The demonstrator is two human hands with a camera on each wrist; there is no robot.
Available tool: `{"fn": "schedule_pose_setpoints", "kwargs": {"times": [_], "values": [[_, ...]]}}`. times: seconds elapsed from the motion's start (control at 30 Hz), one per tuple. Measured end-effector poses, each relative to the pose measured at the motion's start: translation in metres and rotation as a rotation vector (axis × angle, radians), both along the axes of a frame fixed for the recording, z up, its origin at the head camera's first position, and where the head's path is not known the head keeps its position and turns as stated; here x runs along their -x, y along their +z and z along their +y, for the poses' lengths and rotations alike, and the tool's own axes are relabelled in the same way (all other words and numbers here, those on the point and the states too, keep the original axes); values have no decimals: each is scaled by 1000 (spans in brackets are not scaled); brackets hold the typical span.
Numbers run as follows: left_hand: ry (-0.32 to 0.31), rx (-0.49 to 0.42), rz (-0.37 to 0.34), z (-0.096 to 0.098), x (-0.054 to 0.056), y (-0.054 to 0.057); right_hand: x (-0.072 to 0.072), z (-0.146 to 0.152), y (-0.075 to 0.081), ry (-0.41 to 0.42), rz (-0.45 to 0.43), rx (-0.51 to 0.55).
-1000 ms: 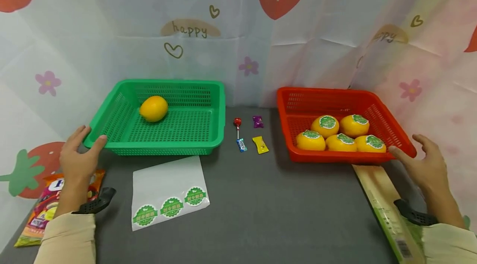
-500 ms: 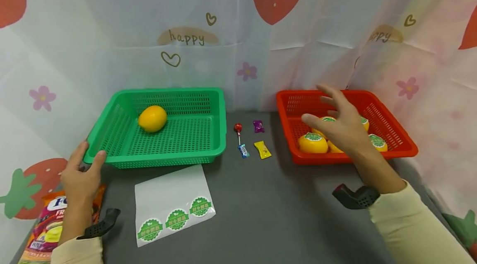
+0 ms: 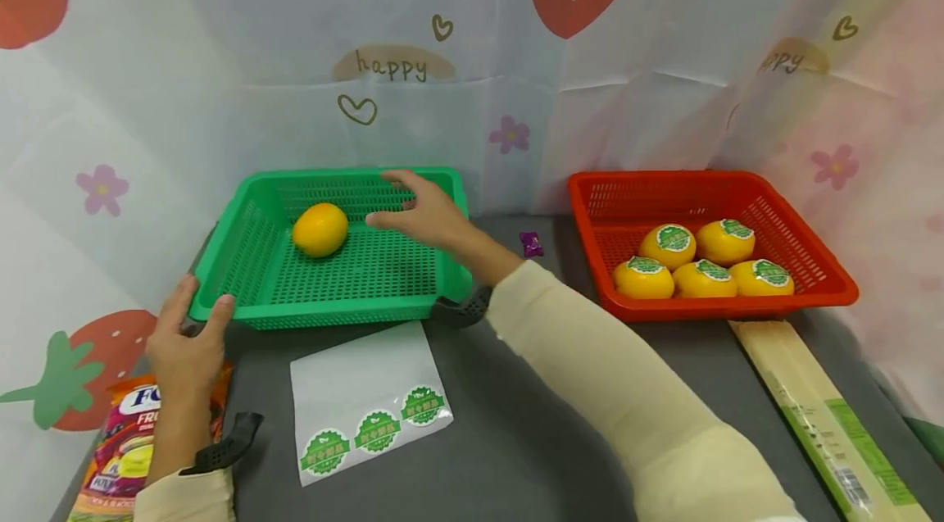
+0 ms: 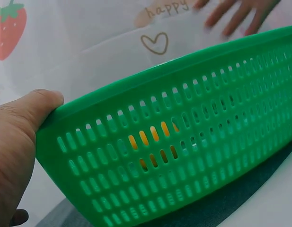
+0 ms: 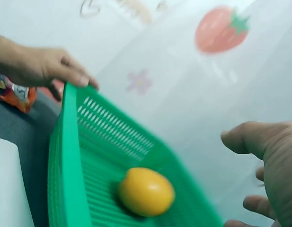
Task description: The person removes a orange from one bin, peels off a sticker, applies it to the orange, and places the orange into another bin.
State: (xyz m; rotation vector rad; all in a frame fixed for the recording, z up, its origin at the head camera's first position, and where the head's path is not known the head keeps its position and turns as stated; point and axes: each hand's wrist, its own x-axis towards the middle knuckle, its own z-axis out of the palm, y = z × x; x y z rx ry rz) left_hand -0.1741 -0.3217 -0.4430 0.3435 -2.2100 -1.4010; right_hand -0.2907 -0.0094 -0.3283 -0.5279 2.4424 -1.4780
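A green plastic basket [image 3: 332, 313] stands at the back left with one lemon [image 3: 320, 230] lying in it, without a sticker on the side that shows. My left hand [image 3: 186, 354] holds the basket's near left corner, the thumb [image 4: 48, 100] on its rim. Over the right part of the same basket hovers my right hand [image 3: 431, 215], fingers spread and nothing in them. The right wrist view shows that lemon [image 5: 146, 192] inside, apart from the right thumb [image 5: 245, 137]. Farther right, a red basket [image 3: 730, 309] contains several lemons [image 3: 704, 279] bearing round green stickers.
A white sheet with green stickers [image 3: 354, 379] lies before the green basket. Near the left forearm is a colourful snack bag [image 3: 121, 456]. A long green and clear packet [image 3: 826, 415] lies at the right. One purple candy [image 3: 531, 244] shows between the baskets.
My right hand has left the red basket's near right corner and swung left over the green basket. Its arm now covers the other small sweets. My left hand stays at its corner; the head view shifts slightly.
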Motion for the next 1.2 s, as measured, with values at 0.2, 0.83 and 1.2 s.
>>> {"fn": "schedule_pose_setpoints", "kwargs": {"times": [0.2,0.83,1.2], "values": [[17,16,40,5,1,-2,31,-70,-37,70,-48,-101],[34,85,103,2,3,-6,44,-124,-47,101,202,-732],[46,71,99,3,3,-8,37,-83,-60,338,29,-783]]}}
